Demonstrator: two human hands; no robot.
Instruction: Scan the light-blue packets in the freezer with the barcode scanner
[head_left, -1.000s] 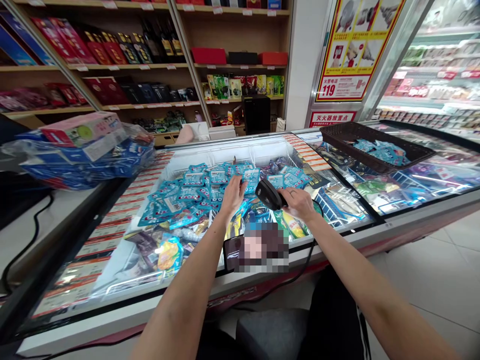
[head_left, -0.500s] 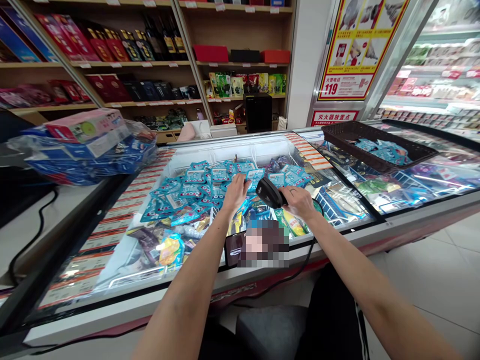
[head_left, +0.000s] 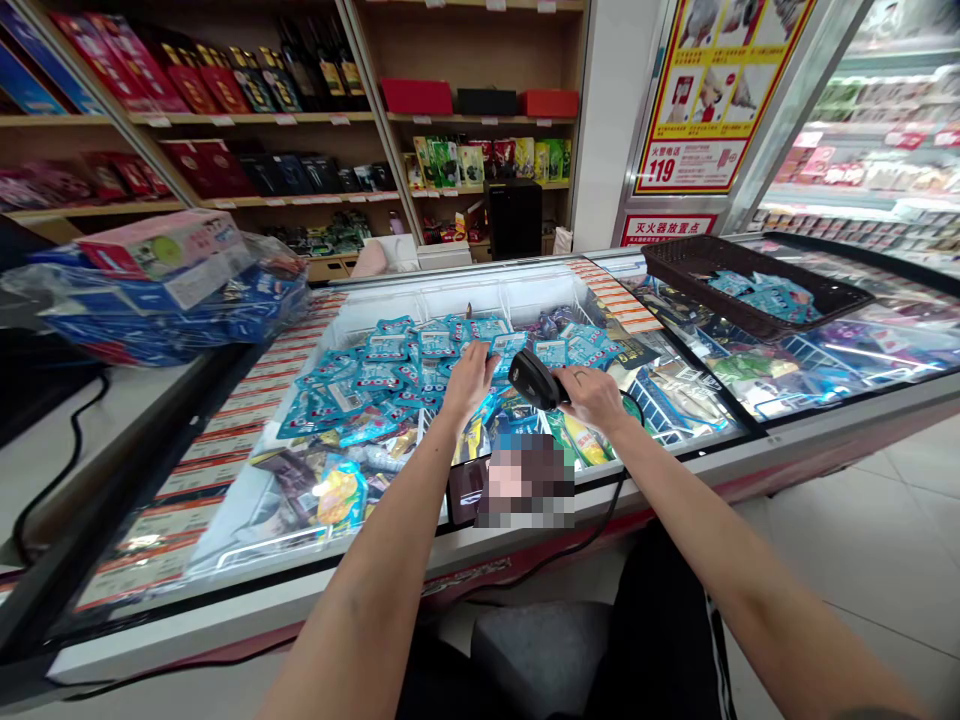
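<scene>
My right hand [head_left: 591, 396] is wrapped round the grip of a black barcode scanner [head_left: 532, 380], whose head points left and away from me. My left hand [head_left: 471, 380] is closed at the edge of a small blue snack packet [head_left: 510, 346] with a white label, just beyond the scanner's head. More blue packets [head_left: 386, 375] lie spread in a loose layer on the freezer's glass top [head_left: 247, 500], to the left of and behind my hands. A phone [head_left: 466, 490] with a blurred screen rests near the front edge, below my wrists.
A plastic-wrapped stack of boxes [head_left: 165, 290] stands on the left. At the right, a dark brown basket [head_left: 679, 262] holds several blue packets. The scanner's black cable [head_left: 600, 535] hangs over the freezer's front edge. Shelves [head_left: 300, 118] with bottles and boxes stand behind.
The view has shifted slightly. Both hands keep nearly the same places, with the scanner and the blue packet between them.
</scene>
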